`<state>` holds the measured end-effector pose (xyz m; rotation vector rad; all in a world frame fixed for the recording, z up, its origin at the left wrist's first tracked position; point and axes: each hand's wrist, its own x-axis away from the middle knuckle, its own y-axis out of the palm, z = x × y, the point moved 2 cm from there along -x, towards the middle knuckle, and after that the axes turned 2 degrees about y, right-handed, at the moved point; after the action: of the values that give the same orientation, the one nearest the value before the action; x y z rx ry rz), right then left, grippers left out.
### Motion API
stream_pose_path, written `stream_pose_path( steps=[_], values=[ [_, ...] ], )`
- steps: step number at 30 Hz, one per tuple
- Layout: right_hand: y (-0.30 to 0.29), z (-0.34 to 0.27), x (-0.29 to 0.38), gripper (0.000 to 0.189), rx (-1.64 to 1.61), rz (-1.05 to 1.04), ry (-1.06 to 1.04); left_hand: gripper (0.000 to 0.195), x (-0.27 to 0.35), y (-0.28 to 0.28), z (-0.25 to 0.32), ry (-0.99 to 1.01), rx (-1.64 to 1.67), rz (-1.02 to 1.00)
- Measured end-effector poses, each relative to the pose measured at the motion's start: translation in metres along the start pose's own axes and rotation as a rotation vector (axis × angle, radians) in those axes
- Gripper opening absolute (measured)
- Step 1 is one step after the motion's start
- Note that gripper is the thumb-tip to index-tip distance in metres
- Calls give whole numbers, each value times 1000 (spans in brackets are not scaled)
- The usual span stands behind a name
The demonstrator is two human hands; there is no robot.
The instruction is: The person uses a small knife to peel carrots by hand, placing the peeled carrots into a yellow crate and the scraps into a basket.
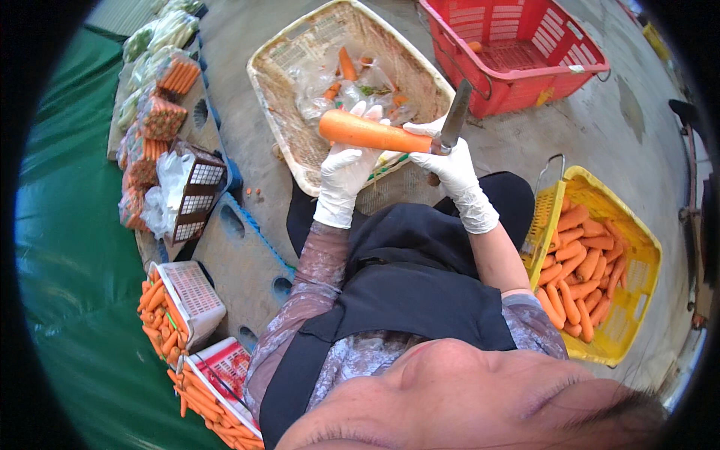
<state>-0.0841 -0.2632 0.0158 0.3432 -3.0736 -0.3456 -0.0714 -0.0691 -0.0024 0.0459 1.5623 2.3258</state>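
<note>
One thick orange carrot (371,132) lies nearly level between my two gloved hands. My left hand (347,166), in a white glove, supports it from below near its broad end, fingers showing beyond it. At the other end, my right hand (453,169), gloved alike, holds a knife (457,115) whose broad blade points up and away. The base of the blade is at the carrot's end; whether it cuts in cannot be seen. Beyond my hands is a dirty cream plastic basket (264,84) with clear plastic bags (312,87) and carrot pieces (347,64) inside.
A red crate (484,93) stands at the far right. Close on my right is a yellow basket (641,315) of carrots (588,264). To my left are bagged vegetables (163,118), a brown crate (197,191) with plastic bags and white baskets (194,298) beside loose carrots (160,315).
</note>
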Motion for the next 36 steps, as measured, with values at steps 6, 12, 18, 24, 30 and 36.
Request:
stream_pose_path(
  steps=[6,12,18,24,30,36],
  values=[
    [-32,-4,22,46,-21,63,-5,70,-3,7,-26,-28,-35,0],
    [-45,-1,38,42,-42,144,15,67,-3,21,-44,-96,-48,73],
    [-45,6,37,31,-158,213,85,57,0,15,-43,-111,-69,185],
    [-42,16,23,28,-314,257,98,58,11,3,-36,-149,-302,341],
    [-38,27,15,27,-331,283,145,59,16,3,-31,-188,-328,362],
    [-34,29,10,23,-414,314,122,62,16,12,-31,-54,-445,217]
  ],
)
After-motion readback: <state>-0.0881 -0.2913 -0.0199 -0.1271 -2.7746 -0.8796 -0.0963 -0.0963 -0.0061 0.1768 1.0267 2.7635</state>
